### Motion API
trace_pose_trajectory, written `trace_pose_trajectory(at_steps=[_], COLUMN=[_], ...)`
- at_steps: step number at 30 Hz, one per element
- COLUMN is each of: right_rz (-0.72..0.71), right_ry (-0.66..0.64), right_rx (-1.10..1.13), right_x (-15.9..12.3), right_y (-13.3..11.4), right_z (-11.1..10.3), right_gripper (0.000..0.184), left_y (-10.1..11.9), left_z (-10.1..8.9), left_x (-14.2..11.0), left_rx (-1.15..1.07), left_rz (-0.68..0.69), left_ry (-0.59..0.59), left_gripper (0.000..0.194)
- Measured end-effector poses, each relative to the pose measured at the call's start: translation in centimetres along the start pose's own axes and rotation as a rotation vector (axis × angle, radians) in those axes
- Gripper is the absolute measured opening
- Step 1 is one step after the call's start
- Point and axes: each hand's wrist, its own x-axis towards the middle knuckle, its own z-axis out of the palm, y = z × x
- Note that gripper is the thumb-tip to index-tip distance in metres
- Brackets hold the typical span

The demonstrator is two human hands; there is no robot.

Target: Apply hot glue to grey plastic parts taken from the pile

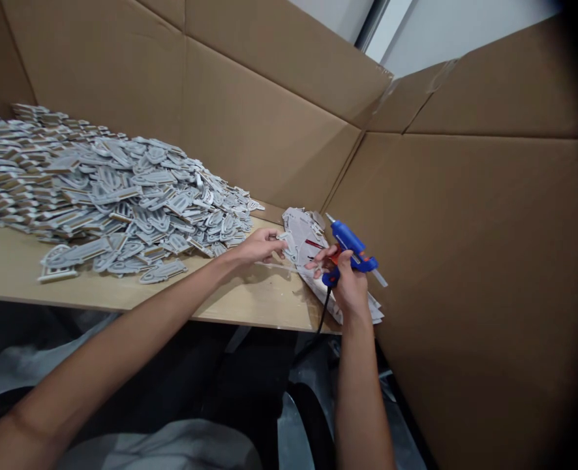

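Observation:
My right hand is closed around a blue glue gun with an orange trigger, its nozzle pointing up and left. Its black cord drops over the table edge. My left hand pinches a small grey cut-out piece just left of the gun. Both hands hover over a stack of grey-white card sheets lying at the table's right end.
A large heap of grey cut-out pieces covers the left and middle of the wooden table. Tall brown cardboard walls stand behind and to the right. Dark floor and plastic wrap lie below the table edge.

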Motion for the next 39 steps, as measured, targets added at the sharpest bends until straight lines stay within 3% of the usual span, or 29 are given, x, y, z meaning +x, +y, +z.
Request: trace_pose_trajectory(at_steps=[4,9,39], right_rz=[0.016,-0.03,0.007], right_ry=[-0.101,-0.101,-0.129], right_rx=[-0.306,-0.571,-0.585], right_x=[-0.4,-0.2,0.1], right_y=[0.2,1.4,2.1], right_z=[-0.8,-0.8,-0.7], right_gripper=[0.05,0.045,0.034], left_y=[0.1,-0.3,-0.1], left_z=[-0.1,-0.3,-0.3], left_x=[0.1,0.2,-0.1], left_rx=[0.103,0.152,0.192], left_rz=[0.035,0.115,0.182], left_ry=[0.12,0.091,0.064], left_gripper=[0.017,0.021,0.026])
